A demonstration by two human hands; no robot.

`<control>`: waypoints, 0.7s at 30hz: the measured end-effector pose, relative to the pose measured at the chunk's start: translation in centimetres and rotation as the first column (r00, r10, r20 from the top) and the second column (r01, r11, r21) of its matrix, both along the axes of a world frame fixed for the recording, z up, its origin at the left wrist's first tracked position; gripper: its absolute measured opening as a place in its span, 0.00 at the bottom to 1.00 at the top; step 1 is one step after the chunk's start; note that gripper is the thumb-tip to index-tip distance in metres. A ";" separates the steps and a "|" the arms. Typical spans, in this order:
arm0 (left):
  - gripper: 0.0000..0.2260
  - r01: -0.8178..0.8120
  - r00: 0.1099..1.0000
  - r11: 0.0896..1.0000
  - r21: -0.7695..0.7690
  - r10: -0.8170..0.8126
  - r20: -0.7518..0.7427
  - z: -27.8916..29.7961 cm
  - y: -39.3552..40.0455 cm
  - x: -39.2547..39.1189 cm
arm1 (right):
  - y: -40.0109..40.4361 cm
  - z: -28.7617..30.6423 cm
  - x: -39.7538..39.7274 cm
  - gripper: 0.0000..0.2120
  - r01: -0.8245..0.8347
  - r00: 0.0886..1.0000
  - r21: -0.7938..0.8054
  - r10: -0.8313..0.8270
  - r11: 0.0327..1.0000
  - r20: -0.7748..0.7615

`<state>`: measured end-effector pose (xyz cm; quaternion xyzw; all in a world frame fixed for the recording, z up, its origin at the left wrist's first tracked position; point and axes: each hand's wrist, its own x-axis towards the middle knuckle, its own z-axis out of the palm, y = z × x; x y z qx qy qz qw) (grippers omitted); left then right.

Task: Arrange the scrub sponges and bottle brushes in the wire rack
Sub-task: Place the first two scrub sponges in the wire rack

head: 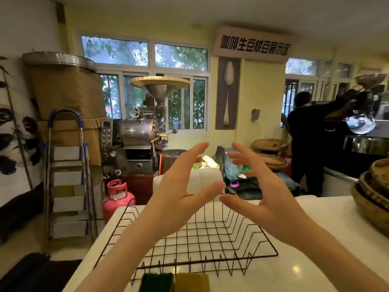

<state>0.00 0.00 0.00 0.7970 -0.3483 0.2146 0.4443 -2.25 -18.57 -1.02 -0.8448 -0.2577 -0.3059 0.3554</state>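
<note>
A black wire rack [212, 239] sits on the white counter [305, 270] in front of me, with nothing lying inside it. Two scrub sponges lie side by side at the counter's near edge, a dark green one [156, 283] and a yellow one [192, 282], just in front of the rack. My left hand [179, 192] and my right hand [263, 192] are raised above the rack's far side, fingers spread and curved toward each other, holding nothing. No bottle brush shows in view.
Woven baskets [372, 197] are stacked at the counter's right end. Beyond the counter stand a pink gas cylinder [117, 197], a step ladder [67, 175] and a coffee roaster [139, 133]. A person in black [305, 133] works at the back right.
</note>
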 end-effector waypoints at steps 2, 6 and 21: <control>0.32 0.013 0.998 0.999 0.050 -0.009 -0.063 -1.7 -0.4 -0.5 | -0.4 -2.1 -0.9 0.37 -0.008 0.996 -0.049 0.004 0.999 -0.085; 0.31 0.069 0.984 0.974 0.215 -0.032 -0.174 -6.5 -0.6 -2.1 | -1.7 -7.6 -2.9 0.37 -0.020 0.960 -0.131 -0.018 0.991 -0.280; 0.32 0.031 0.970 0.682 0.731 0.154 -0.185 -15.0 0.8 -4.7 | -3.7 -16.6 -5.5 0.28 0.001 0.908 -0.234 -0.099 0.972 -0.407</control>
